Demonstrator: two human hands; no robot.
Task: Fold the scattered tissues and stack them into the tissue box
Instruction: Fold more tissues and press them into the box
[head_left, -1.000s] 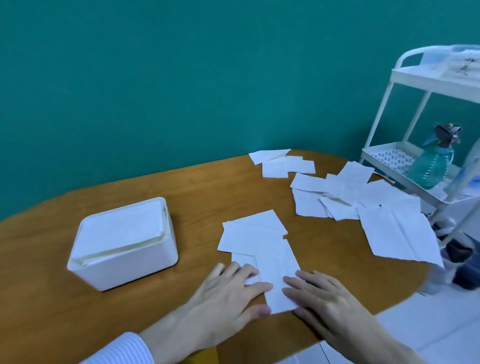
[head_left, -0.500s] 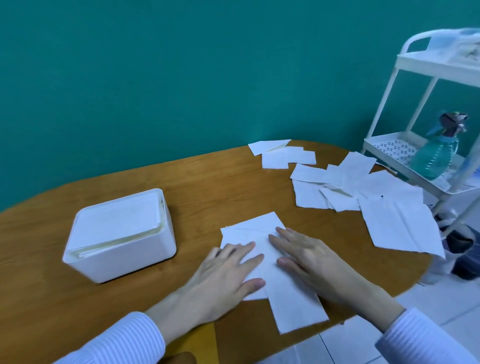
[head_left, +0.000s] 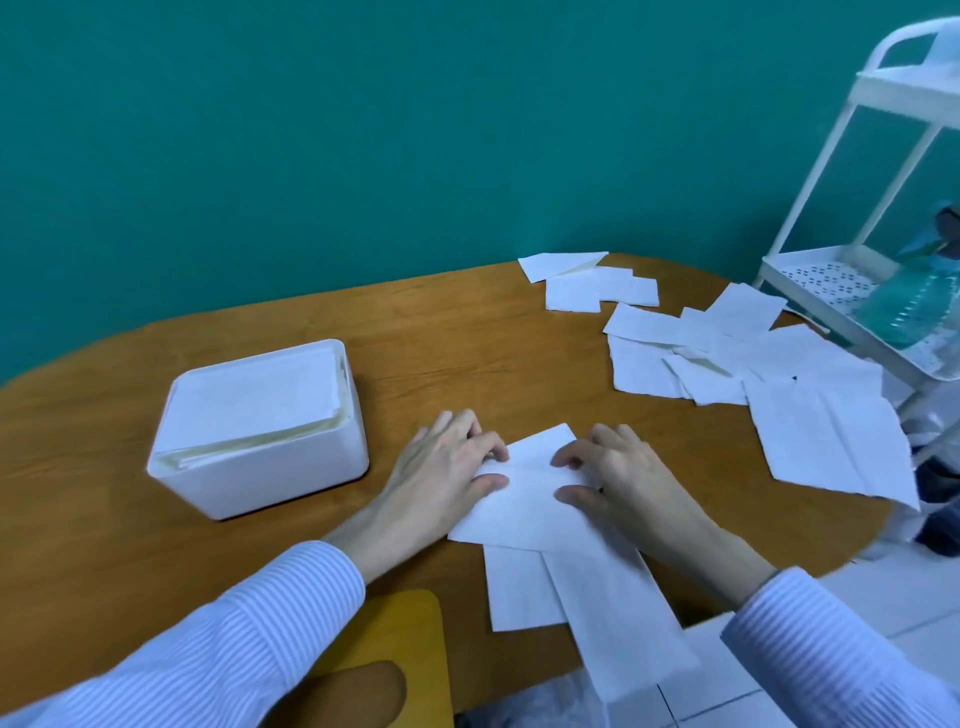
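— Where's the tissue box (head_left: 257, 431)?

— At nine o'clock from my hands, nearest my left hand (head_left: 447, 467). The folded tissue (head_left: 524, 493) lies between both hands, its long axis running roughly eight to two.

— Grip?

— Left hand and right hand (head_left: 618, 478) rest on it, fingers bent; a pinch, I think, though blurred.

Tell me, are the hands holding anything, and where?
Both rest on one folded tissue on the table. The left hand presses its left end, the right hand its right end; fingers lie fairly flat, so nothing is lifted.
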